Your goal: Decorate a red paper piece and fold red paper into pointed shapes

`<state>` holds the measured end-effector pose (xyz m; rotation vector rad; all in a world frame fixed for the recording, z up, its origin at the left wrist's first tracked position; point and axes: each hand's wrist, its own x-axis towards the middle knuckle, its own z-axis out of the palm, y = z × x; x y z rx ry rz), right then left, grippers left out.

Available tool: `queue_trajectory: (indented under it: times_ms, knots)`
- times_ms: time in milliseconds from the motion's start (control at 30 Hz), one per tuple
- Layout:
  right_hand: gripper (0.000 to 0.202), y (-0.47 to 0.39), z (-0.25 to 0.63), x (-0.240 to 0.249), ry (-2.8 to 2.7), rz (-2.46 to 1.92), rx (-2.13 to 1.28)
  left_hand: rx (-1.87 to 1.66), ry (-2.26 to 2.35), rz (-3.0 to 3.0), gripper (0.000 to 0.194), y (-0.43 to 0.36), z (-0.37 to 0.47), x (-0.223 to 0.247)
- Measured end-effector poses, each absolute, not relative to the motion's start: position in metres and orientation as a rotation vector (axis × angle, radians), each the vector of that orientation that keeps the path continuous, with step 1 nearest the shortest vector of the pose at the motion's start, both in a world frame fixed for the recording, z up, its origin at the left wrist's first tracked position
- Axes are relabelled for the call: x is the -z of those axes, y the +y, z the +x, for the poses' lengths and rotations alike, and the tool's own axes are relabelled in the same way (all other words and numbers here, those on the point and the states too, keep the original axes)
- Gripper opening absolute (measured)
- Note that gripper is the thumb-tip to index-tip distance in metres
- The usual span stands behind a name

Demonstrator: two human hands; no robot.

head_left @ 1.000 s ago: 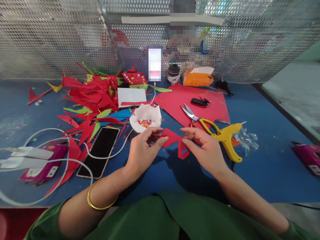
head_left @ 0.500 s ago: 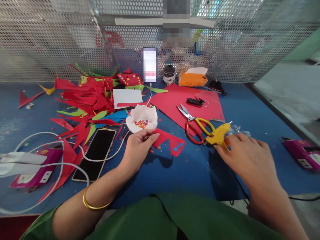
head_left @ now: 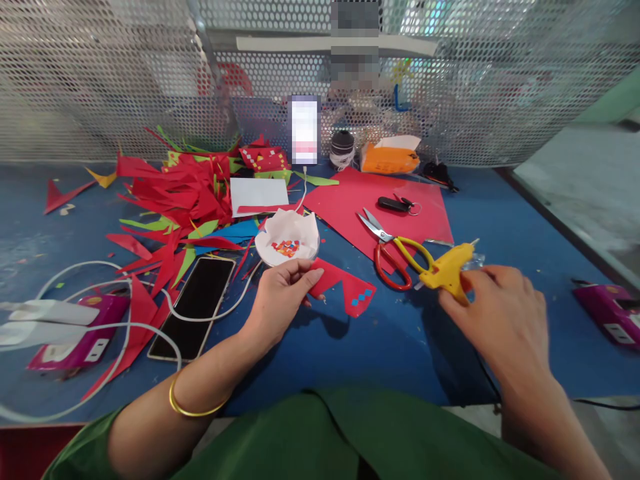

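My left hand (head_left: pixel 281 297) pinches one end of a red paper cutout (head_left: pixel 353 283) that has a notch in its lower edge and small blue diamonds near its far end. Thumb and fingers are closed on it, just above the table. Over on the right, my right hand (head_left: pixel 505 313) grips a yellow glue gun (head_left: pixel 451 267), its nozzle pointing away and up to the right. Close behind my left hand stands a bowl (head_left: pixel 305 230) lined with white paper, with small red and orange bits (head_left: pixel 286 249) in it. Scissors (head_left: pixel 383 237) with red and yellow handles lie open between my hands.
A heap of coloured paper scraps (head_left: pixel 175 187) covers the back left. A phone (head_left: pixel 195 307) and white cables (head_left: pixel 150 327) lie at left. Red sheet (head_left: pixel 340 207), keys (head_left: pixel 395 204), thread spool (head_left: pixel 343 150) and orange tissue pack (head_left: pixel 390 159) sit towards the perforated metal screen (head_left: pixel 280 67).
My right hand has raised and turned the glue gun slightly, moving it a little to the right. The left hand still holds the red cutout; the whole view has shifted slightly.
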<state>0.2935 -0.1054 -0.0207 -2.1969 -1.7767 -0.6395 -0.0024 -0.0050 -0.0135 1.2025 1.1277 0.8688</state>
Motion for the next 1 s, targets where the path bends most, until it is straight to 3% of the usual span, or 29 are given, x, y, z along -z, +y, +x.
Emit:
queue_trajectory:
  times_ms: [200, 333, 433, 567, 1000]
  knots:
    - [0.014, -0.11, 0.278, -0.008, -1.416, -1.761, 0.41, -0.84, 1.092, 1.191, 0.016, -0.006, -0.001, 0.012]
    - [0.014, -0.102, 0.236, -0.013, -1.476, -1.346, -0.119, -0.83, 1.077, 1.152, 0.017, -0.008, -0.001, 0.009]
    - [0.018, -0.093, 0.204, -0.013, -1.652, -1.302, -0.429, -0.829, 1.091, 1.137, 0.019, -0.007, -0.002, 0.008]
    - [0.007, -0.086, 0.184, -0.007, -1.846, -1.318, -0.384, -0.84, 1.112, 1.132, 0.019, -0.005, -0.003, 0.007]
    - [0.017, -0.084, 0.188, 0.003, -2.078, -1.31, -0.125, -0.804, 1.092, 1.069, 0.014, -0.005, -0.003, 0.007]
